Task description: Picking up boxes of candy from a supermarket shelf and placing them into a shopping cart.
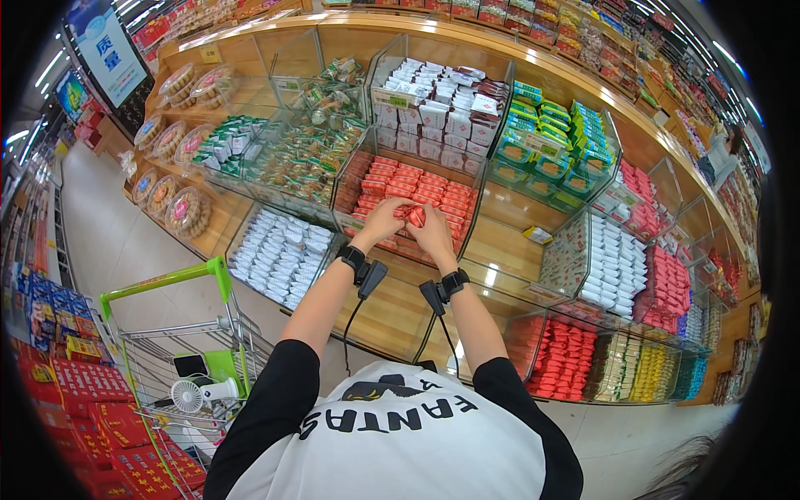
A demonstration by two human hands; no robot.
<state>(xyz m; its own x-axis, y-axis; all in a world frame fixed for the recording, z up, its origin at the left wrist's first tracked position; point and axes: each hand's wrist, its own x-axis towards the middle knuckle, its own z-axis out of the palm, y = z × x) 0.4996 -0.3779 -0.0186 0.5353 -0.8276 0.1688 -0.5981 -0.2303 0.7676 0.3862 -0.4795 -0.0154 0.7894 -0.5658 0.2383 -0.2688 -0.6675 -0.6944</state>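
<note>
Both my hands meet over a clear-walled bin (pixel 409 247) of red wrapped snack packets (pixel 437 187) in rows. My left hand (pixel 384 220) and my right hand (pixel 432 231) hold one small red packet (pixel 415 216) between their fingertips. Behind this bin rises another with white and brown packets (pixel 437 115). White packets (pixel 281 256) lie in a lower bin to the left, and green-and-clear wrapped snacks (pixel 306 156) fill the one above it. Which part of the packet each finger pinches cannot be made out.
A shopping cart (pixel 181 337) with a small white fan (pixel 187 395) stands at the left. Clear partitions divide the wooden display (pixel 387 294). Green-packaged goods (pixel 550 144) and a yellow-white packet (pixel 537 235) are to the right. A person (pixel 722 153) stands far off at the upper right.
</note>
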